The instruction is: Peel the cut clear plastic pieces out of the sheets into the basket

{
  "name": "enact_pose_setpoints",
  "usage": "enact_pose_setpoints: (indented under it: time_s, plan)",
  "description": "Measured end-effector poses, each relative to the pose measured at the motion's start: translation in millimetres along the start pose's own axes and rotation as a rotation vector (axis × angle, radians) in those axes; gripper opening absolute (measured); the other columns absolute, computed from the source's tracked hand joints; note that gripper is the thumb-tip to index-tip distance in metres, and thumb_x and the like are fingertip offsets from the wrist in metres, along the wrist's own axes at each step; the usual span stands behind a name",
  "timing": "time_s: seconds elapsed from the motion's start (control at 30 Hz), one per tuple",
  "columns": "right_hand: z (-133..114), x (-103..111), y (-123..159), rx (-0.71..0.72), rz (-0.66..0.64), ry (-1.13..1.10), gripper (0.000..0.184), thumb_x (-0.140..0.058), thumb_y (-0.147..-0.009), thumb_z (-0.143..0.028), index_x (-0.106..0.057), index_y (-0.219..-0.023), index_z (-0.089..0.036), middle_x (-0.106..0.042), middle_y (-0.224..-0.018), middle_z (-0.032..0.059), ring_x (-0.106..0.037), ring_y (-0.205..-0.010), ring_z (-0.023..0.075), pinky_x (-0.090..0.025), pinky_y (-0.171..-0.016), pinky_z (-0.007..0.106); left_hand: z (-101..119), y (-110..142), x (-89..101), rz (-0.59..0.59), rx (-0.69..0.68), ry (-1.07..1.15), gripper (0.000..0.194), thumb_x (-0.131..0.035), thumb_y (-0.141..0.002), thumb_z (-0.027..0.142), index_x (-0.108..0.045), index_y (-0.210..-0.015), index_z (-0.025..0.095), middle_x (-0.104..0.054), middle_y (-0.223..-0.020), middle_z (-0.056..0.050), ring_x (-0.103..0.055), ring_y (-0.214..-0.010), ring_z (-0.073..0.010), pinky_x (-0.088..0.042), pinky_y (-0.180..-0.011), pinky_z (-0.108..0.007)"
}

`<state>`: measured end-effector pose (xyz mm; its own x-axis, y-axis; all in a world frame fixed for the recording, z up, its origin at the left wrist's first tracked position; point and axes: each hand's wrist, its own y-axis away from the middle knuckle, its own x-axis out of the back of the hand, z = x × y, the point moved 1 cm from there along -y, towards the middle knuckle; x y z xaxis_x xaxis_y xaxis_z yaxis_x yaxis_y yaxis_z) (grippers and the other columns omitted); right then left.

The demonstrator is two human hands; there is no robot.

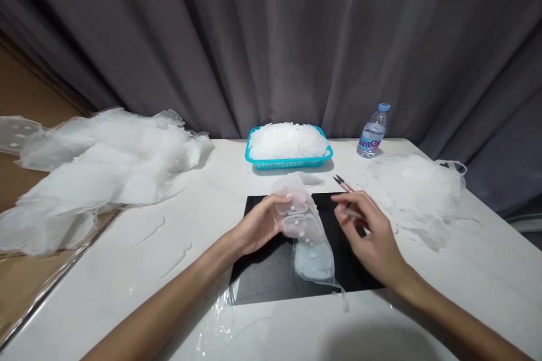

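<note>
My left hand (258, 224) is closed on a translucent white plastic sheet piece (305, 231) with moulded shapes and small round bumps, held over a black mat (271, 271). The piece droops toward me across the mat. My right hand (367, 231) is closed around small thread snips (344, 183), whose dark blades with pinkish handles point away from me, just right of the piece.
A turquoise basket (288, 162) heaped with white cut pieces stands at the back centre. A water bottle (372, 132) is right of it. Large piles of white plastic sheeting lie at the left (97, 163) and right (412, 192). Grey curtain behind the white table (486, 282).
</note>
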<state>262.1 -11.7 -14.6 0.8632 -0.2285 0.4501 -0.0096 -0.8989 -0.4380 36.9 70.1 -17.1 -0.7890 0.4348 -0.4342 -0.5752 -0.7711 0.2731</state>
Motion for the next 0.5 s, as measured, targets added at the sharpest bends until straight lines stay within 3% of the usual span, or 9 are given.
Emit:
enact_pose_setpoints:
  time_s: [0.07,0.13,0.27,0.37,0.5]
  plan:
    - [15.8,4.0,-7.5,-0.177,-0.061,0.032,0.031,-0.053,-0.106,-0.047,-0.064,-0.124,-0.025,-0.07,-0.123,0.0104,-0.067,-0.105,0.0258,-0.054,-0.086,0.037,-0.1,-1.1,6.6,0.027,0.007,-0.006,0.034,-0.069,-0.085,0.032,-0.073,-0.113,0.013,-0.08,-0.11,-0.014,-0.074,-0.103,-0.0315,-0.061,-0.084,-0.04]
    - [26.6,2.2,-10.7,-0.282,-0.248,0.018,0.041,-0.049,-0.106,-0.057,-0.064,-0.128,-0.025,-0.072,-0.12,0.008,-0.068,-0.103,0.0258,-0.054,-0.088,0.038,-2.8,-3.2,15.8,0.08,0.001,-0.025,0.037,-0.068,-0.082,0.025,-0.071,-0.116,0.012,-0.081,-0.106,-0.013,-0.075,-0.095,-0.0289,-0.06,-0.077,-0.035]
    - [28.0,-10.0,-7.0,-0.343,-0.498,-0.121,0.048,-0.046,-0.106,-0.061,-0.068,-0.126,-0.023,-0.075,-0.117,0.0056,-0.069,-0.107,0.0252,-0.052,-0.094,0.037,-3.1,-6.4,33.0,0.165,-0.009,-0.068,0.052,-0.065,-0.074,0.019,-0.067,-0.126,0.013,-0.081,-0.094,-0.006,-0.074,-0.078,-0.0216,-0.057,-0.07,-0.028]
    - [20.6,-18.2,-2.1,-0.337,-0.54,-0.168,0.047,-0.052,-0.105,-0.058,-0.067,-0.132,-0.022,-0.073,-0.127,0.008,-0.068,-0.115,0.0259,-0.05,-0.103,0.038,4.5,-2.7,35.4,0.163,-0.003,-0.099,0.057,-0.065,-0.072,0.019,-0.066,-0.129,0.017,-0.08,-0.09,-0.001,-0.072,-0.072,-0.018,-0.054,-0.067,-0.025]
    - [12.8,-24.7,4.3,-0.296,-0.537,-0.216,0.058,-0.057,-0.104,-0.055,-0.049,-0.153,-0.025,-0.069,-0.13,0.0092,-0.067,-0.111,0.0231,-0.051,-0.101,0.038,13.2,7.3,23.4,0.082,0.055,-0.14,0.038,-0.062,-0.072,0.027,-0.073,-0.106,0.013,-0.072,-0.067,-0.002,-0.066,-0.057,-0.02,-0.05,-0.057,-0.029]
